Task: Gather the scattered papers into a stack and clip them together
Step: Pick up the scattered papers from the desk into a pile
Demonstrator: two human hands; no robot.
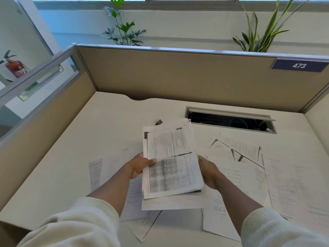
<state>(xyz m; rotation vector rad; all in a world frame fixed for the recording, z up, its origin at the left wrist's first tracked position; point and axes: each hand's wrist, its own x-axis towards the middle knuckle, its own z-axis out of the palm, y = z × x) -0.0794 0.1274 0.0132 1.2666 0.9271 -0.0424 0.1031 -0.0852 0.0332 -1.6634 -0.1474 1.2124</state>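
Observation:
I hold a stack of printed papers [170, 161] above the white desk [106, 125]. My left hand [140, 164] grips the stack's left edge, thumb on top. My right hand [209, 172] clasps its right edge. The sheets in the stack are uneven, with edges fanning out at the top. Loose papers [284, 184] lie scattered on the desk to the right, and more loose papers [103, 168] lie to the left and under the stack. A small black binder clip [158, 121] lies on the desk just beyond the stack's top edge.
Beige cubicle partitions [178, 73] wall the desk at the back and left. An open cable slot [229, 120] is cut into the desk at the back right. A blue "473" label [299, 65] hangs on the partition. Plants [124, 29] stand behind it.

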